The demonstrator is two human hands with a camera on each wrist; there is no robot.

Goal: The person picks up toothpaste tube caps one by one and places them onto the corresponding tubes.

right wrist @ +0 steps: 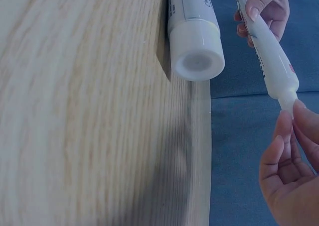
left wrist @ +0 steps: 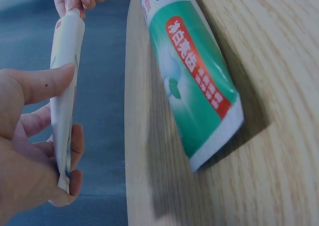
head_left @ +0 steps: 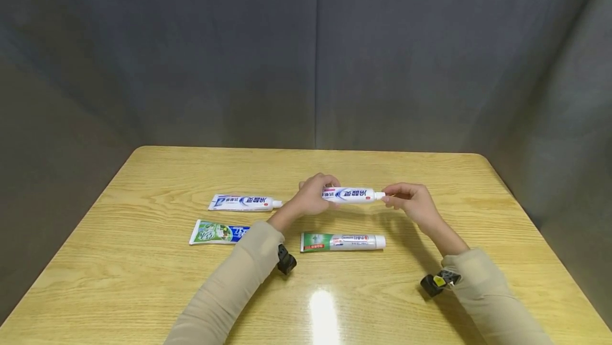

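A white toothpaste tube (head_left: 353, 195) with blue and red print is held above the table, lying roughly level with its cap to the right. My left hand (head_left: 315, 194) grips its flat tail end, thumb on one side and fingers on the other, as the left wrist view shows. At the other end my right hand (head_left: 412, 202) pinches the white cap (right wrist: 287, 100) between thumb and fingertips. Below the held tube, a green and silver toothpaste tube (head_left: 343, 242) lies on the table with its cap to the right.
On the left of the wooden table (head_left: 143, 281) lie a second white toothpaste tube (head_left: 244, 202) and a green and blue toothpaste tube (head_left: 217, 232), the latter partly hidden by my left sleeve. A grey curtain (head_left: 229, 58) hangs behind the table's far edge.
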